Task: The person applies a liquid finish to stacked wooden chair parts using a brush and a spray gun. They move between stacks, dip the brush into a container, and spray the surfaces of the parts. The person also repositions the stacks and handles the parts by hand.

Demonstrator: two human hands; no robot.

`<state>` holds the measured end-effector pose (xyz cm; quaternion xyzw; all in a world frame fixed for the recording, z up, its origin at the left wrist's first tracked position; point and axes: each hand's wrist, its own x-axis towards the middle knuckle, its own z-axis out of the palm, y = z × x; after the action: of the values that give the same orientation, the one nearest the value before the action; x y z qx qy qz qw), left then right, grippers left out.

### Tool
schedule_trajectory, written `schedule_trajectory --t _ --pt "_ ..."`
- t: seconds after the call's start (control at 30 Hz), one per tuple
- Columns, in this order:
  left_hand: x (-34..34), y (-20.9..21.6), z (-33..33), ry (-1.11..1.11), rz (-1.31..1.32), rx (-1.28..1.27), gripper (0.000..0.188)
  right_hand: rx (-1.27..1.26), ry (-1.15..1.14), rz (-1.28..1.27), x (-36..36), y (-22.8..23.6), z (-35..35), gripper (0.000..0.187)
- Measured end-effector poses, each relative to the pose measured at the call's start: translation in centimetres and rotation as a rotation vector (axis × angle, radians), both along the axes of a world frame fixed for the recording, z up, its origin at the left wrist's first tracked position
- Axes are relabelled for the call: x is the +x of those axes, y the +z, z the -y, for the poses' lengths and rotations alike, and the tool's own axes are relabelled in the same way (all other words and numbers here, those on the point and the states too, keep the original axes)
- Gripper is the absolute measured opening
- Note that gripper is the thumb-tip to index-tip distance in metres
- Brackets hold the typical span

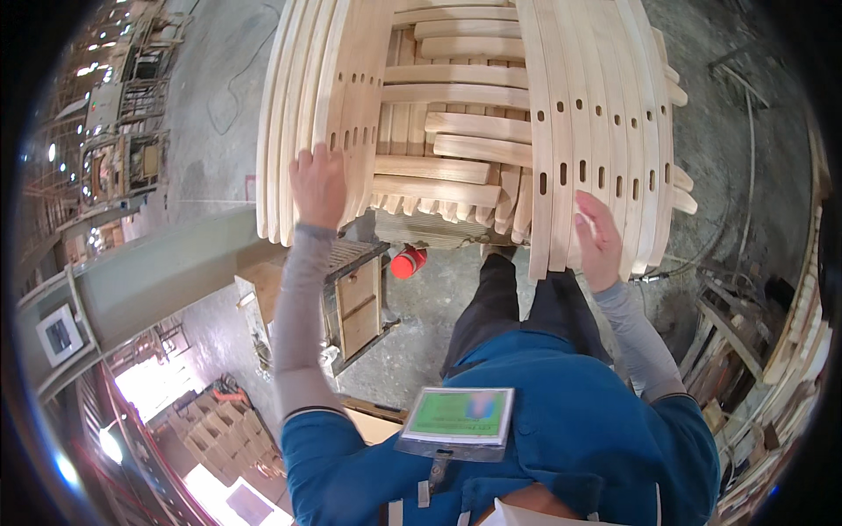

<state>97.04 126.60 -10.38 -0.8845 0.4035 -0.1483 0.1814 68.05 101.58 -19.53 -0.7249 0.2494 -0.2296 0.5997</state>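
- Badge (460,414) hung nearest.
- Slotted boards (605,140) lay in two rows ahead, probably stiff, best gripped by edges.
- Left hand (318,188) curled at one row, grip unclear; right hand (601,241), open, beside the other.

The person wears a blue short-sleeved shirt (588,421), close-fitting grey sleeves (303,329) to the wrists and dark trousers (491,307) — plus a green, pale-bordered badge (458,414) on a clip (437,471).

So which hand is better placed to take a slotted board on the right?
Probably the right hand: it's at the near ends of those slotted boards, while the left hand is at the left-hand boards.
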Motion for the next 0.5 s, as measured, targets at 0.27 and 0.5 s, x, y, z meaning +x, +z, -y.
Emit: schedule_trajectory --t 0.27,0.5 --pt "5.2 -1.1 1.0 -0.242 -0.1 0.329 0.012 0.13 -0.07 0.028 1.0 -0.2 -8.1 0.022" --pt "6.1 -0.8 -0.4 -0.357 -0.211 0.36 0.012 0.246 -0.098 -0.013 0.0 -1.8 -11.0 0.023"
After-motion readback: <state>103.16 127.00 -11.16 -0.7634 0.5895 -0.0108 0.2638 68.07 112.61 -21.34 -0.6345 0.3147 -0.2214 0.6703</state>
